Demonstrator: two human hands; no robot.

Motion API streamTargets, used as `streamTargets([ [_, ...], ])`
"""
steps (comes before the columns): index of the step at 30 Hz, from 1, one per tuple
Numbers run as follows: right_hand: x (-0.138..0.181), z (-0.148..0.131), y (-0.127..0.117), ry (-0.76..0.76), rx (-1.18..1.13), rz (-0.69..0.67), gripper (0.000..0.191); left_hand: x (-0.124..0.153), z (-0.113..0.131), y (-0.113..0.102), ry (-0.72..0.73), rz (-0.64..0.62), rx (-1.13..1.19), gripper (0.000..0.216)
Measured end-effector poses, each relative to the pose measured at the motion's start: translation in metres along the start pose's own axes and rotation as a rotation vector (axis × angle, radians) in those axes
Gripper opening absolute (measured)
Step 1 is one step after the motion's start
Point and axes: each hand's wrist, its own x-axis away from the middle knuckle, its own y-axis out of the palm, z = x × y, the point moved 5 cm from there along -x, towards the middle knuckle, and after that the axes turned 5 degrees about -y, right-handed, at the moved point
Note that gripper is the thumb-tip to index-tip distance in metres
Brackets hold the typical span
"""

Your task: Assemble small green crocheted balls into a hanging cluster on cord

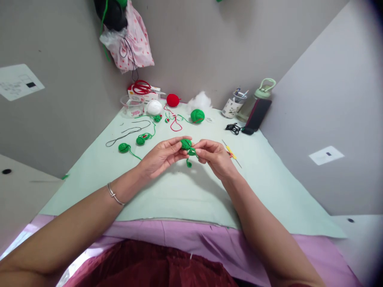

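Dark-red cloth garment (161,265) is cut off at the near edge. Left hand (163,155) and right hand (217,157) pinch a small green crocheted piece (186,144), partly hidden between them, above the pale-green bench (176,199) between grey walls (203,52).

The little green yarn thing (186,144) is held up over the bench (179,199), between the left hand (164,156) and the right hand (216,158). Its top part is round and plump. A small loopy bit (192,152) sits just under it, and a curly green end (188,163) hangs down below.
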Motion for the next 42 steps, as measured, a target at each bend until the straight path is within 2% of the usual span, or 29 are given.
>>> streamTargets([
  [12,0.001,-0.002,0.003,-0.079,0.015,0.016,0.020,0.001,-0.004,0.005,0.025,0.003,-0.021,0.029],
  [21,0.002,-0.005,0.001,-0.046,0.027,-0.013,0.018,0.002,0.000,0.005,0.051,-0.015,-0.057,0.029],
  [33,0.000,0.011,0.006,0.082,-0.108,-0.078,0.025,0.000,-0.003,0.004,0.041,-0.016,0.010,0.024],
  [37,0.000,0.013,0.007,0.072,-0.068,-0.072,0.030,0.000,-0.005,0.006,0.037,-0.009,0.014,0.023],
  [42,0.002,0.010,0.009,0.019,-0.085,-0.048,0.027,0.001,-0.005,0.007,0.051,0.002,-0.007,0.024],
])
